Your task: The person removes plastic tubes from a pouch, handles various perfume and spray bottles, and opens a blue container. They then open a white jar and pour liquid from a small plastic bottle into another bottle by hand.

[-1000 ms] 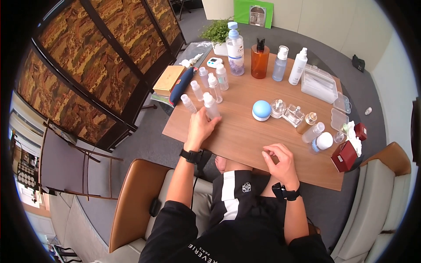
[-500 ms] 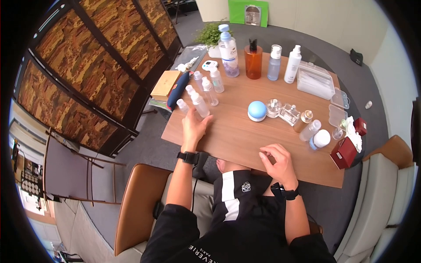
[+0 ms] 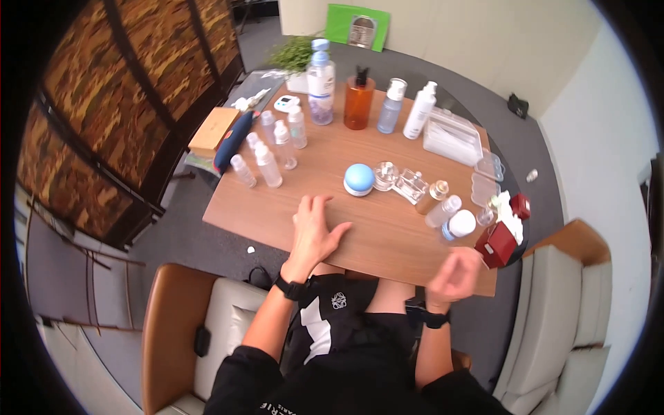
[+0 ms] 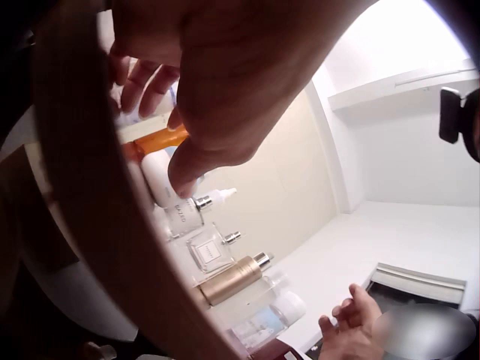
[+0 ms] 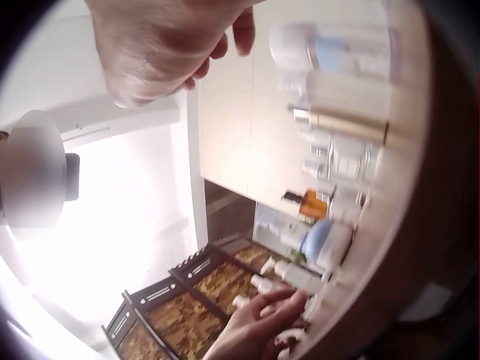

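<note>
Hands empty: left hand [image 3: 312, 232] flat on table [image 3: 387, 238], right hand [image 3: 453, 275] loosely curled near white-capped bottle [image 3: 458, 225].

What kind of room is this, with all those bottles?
Probably an office or meeting room, set up as a toiletries table: a wooden table crowded with pump bottles, grey carpet and a leather armchair.

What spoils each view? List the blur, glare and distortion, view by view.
Head view: fisheye bends the table edges, black vignette rings the frame, the right hand is motion-blurred. Left wrist view: the left hand looms close and soft; white walls blow out. Right wrist view: strong glare washes the left side.
</note>
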Action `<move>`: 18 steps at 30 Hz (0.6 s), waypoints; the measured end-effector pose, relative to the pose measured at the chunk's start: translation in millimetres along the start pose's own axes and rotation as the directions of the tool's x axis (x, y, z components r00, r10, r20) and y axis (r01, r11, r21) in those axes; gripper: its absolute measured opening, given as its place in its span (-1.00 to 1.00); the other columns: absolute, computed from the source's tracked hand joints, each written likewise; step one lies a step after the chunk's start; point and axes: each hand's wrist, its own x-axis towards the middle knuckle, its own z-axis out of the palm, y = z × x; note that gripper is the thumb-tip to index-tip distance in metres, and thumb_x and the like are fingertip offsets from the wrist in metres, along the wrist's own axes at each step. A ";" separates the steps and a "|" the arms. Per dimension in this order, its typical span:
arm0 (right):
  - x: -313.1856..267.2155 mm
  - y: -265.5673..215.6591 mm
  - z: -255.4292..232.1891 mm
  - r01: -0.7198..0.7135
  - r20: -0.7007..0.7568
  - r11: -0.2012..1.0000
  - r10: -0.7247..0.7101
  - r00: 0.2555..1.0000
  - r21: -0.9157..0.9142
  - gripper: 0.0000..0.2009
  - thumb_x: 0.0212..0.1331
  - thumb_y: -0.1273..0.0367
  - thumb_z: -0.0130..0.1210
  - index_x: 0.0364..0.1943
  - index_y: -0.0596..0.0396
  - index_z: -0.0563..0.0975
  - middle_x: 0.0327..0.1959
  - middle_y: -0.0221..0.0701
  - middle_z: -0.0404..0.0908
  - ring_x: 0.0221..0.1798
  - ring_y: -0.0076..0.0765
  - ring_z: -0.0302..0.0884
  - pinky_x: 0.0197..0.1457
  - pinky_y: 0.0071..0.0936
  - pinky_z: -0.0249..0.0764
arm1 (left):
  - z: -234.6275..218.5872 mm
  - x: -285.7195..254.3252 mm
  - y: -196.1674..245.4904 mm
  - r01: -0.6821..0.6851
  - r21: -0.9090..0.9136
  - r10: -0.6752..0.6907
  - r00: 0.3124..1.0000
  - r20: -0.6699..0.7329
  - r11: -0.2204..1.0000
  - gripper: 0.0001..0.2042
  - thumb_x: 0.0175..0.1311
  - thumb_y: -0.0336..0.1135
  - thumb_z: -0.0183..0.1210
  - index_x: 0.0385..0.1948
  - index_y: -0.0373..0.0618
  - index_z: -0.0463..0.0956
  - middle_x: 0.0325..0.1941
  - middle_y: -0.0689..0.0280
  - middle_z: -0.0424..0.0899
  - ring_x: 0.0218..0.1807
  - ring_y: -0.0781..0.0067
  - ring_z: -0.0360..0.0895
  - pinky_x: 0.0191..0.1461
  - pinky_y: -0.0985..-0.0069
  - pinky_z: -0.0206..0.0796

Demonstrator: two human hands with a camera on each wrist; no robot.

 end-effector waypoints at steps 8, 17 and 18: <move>30.2 57.5 -12.6 -0.558 0.426 0.806 0.443 0.789 0.196 -0.11 0.25 0.50 0.40 0.62 0.20 0.13 0.58 -0.09 0.27 0.55 -0.16 0.32 0.54 -0.24 0.33 | 21.4 92.0 56.8 -0.275 0.102 0.247 0.942 0.226 0.956 -0.05 0.00 -0.16 0.62 0.49 -0.12 0.27 0.48 -0.10 0.32 0.47 -0.30 0.30 0.40 -0.05 0.40; 47.3 100.4 -4.1 -0.670 0.603 0.741 0.513 0.611 0.048 -0.20 -0.01 0.42 0.61 0.38 0.28 0.46 0.13 -0.41 0.67 0.13 -0.48 0.62 0.23 -0.45 0.56 | 61.2 135.4 35.4 -0.367 0.087 0.242 0.754 0.611 0.926 -0.40 0.08 -0.16 0.53 0.16 -0.07 0.47 -0.08 0.01 0.75 0.06 -0.15 0.72 0.15 0.00 0.55; 49.0 96.5 -1.2 -0.668 0.603 0.743 0.513 0.611 0.046 -0.20 -0.01 0.42 0.61 0.38 0.28 0.46 0.13 -0.41 0.67 0.13 -0.48 0.62 0.23 -0.45 0.56 | 57.7 130.9 34.0 -0.372 0.073 0.256 0.755 0.604 0.925 -0.43 0.09 -0.17 0.52 0.12 -0.08 0.48 -0.08 -0.01 0.74 0.06 -0.17 0.71 0.13 0.00 0.55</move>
